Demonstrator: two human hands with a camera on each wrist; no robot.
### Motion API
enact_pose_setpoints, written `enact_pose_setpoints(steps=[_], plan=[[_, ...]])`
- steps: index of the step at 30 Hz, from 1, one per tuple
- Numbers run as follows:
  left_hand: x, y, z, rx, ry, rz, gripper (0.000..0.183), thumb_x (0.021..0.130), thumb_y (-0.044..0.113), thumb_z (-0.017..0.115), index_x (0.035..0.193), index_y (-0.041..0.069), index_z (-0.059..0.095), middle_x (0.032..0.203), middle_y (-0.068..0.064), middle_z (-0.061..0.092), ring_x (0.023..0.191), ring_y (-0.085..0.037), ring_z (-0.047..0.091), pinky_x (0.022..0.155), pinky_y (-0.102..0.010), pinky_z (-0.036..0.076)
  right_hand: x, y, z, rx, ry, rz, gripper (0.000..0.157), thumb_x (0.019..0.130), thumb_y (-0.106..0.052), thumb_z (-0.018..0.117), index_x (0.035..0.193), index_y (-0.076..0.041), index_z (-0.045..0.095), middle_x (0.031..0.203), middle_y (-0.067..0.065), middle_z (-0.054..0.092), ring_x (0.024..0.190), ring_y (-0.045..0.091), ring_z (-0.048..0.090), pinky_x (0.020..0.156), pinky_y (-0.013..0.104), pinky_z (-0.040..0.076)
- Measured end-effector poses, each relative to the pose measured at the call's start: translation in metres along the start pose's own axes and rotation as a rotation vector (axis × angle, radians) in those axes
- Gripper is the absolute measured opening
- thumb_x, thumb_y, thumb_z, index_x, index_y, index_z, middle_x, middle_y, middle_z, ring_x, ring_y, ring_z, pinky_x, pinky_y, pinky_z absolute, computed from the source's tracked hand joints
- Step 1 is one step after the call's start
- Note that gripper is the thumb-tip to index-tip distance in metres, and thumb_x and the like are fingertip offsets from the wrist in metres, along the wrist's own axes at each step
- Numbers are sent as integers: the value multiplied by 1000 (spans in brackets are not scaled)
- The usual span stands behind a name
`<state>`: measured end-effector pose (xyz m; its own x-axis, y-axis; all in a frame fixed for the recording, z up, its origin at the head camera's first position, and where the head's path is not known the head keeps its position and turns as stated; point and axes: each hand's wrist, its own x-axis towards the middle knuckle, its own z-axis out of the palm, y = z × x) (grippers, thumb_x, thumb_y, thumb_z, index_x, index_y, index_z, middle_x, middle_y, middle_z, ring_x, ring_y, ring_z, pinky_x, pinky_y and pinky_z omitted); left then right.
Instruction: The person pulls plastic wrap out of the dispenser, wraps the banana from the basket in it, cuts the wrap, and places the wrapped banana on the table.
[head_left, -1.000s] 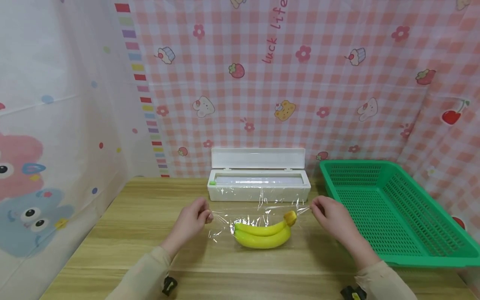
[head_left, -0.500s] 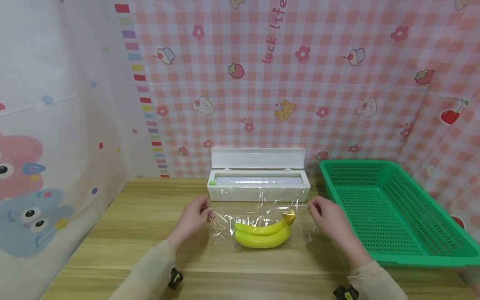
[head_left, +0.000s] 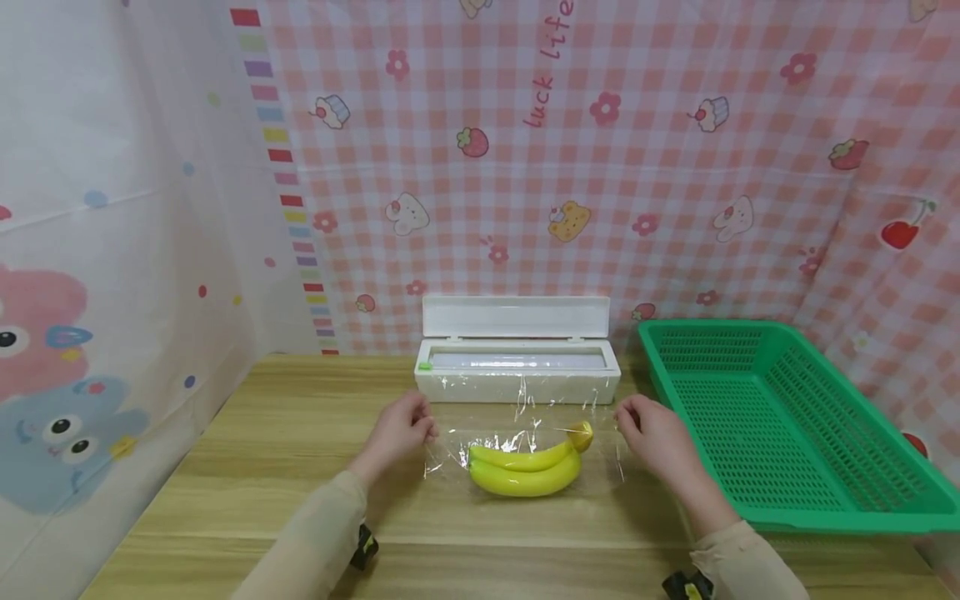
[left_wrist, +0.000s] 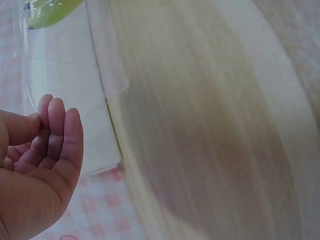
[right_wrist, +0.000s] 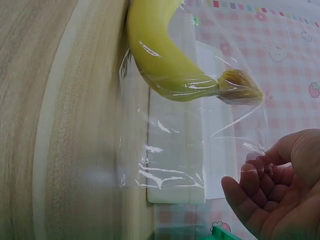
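Note:
A bunch of two yellow bananas [head_left: 525, 477] lies on the wooden table, its brown stem end to the right. Clear cling film [right_wrist: 165, 165] is draped over it, shiny and creased. My left hand [head_left: 399, 429] pinches the film's far left corner between thumb and index finger. In the left wrist view, the other fingers of that hand [left_wrist: 47, 155] are bent loosely. At the far right corner my right hand [head_left: 656, 433] pinches the film too. The right wrist view has the film stretched from the banana stem [right_wrist: 237, 87] to the right fingertips.
Behind the bananas stands a white cling film dispenser [head_left: 517, 387] with its lid [head_left: 517, 317] raised. A green plastic basket [head_left: 847, 517] sits at the right, close to my right forearm. A pink checked cloth [head_left: 480, 192] hangs behind the table [head_left: 300, 467].
My left hand has shifted a little to the right and my right hand slightly to the left. The film between them has slackened over the bananas, which have stayed in place.

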<state>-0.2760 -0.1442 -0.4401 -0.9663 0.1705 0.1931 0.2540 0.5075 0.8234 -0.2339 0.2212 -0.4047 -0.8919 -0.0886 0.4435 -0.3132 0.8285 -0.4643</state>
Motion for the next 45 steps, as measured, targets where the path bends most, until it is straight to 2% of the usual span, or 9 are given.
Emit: enact_pose_setpoints(steps=[9, 18, 25, 28, 37, 42, 45], plan=[[2, -3, 5, 91, -46, -19, 17, 85, -9, 65, 80, 5, 57, 69, -1, 59, 65, -14, 57, 59, -28, 52, -1, 0, -2, -10, -42, 40, 12, 93, -8, 57, 87, -2, 65, 69, 3, 56, 63, 19, 49, 60, 36, 45], [1, -9, 13, 159, -149, -7, 17, 82, -6, 68, 77, 7, 59, 72, 0, 59, 67, -15, 56, 60, -29, 53, -4, -1, -4, -22, -109, 87, 10, 93, -8, 55, 86, -4, 61, 67, 2, 52, 62, 18, 47, 58, 32, 41], [0, -11, 17, 225, -191, 55, 17, 78, -6, 73, 76, 7, 62, 71, 2, 61, 68, -12, 57, 64, -26, 53, -7, -1, -3, -35, -115, 87, 10, 93, -8, 53, 85, -5, 58, 67, 2, 50, 61, 19, 47, 56, 32, 41], [0, -9, 18, 241, -213, 62, 17, 78, -5, 74, 75, 7, 63, 71, 3, 62, 67, -11, 57, 64, -26, 53, -8, -1, -2, -47, -116, 82, 10, 93, -7, 53, 85, -4, 59, 67, 3, 51, 61, 20, 48, 56, 33, 42], [-3, -5, 11, 253, -284, 48, 13, 80, -3, 75, 77, 6, 66, 70, 3, 65, 65, -9, 56, 64, -25, 51, -10, -3, -4, -18, -99, 65, 11, 92, -5, 55, 82, -6, 57, 65, 1, 48, 61, 19, 46, 56, 32, 40], [-4, -5, 0, 306, -317, 102, 11, 79, -2, 75, 80, 6, 68, 75, 3, 66, 72, -11, 59, 70, -30, 54, -11, -5, -7, -5, -104, 59, 10, 93, -5, 56, 84, -6, 59, 66, 0, 50, 61, 18, 46, 56, 32, 41], [-5, -7, -7, 350, -312, 129, 11, 78, -1, 75, 81, 7, 68, 77, 3, 66, 74, -12, 60, 74, -33, 55, -12, -6, -8, -5, -102, 65, 9, 94, -7, 57, 86, -5, 61, 67, 0, 52, 62, 18, 47, 57, 33, 42]])
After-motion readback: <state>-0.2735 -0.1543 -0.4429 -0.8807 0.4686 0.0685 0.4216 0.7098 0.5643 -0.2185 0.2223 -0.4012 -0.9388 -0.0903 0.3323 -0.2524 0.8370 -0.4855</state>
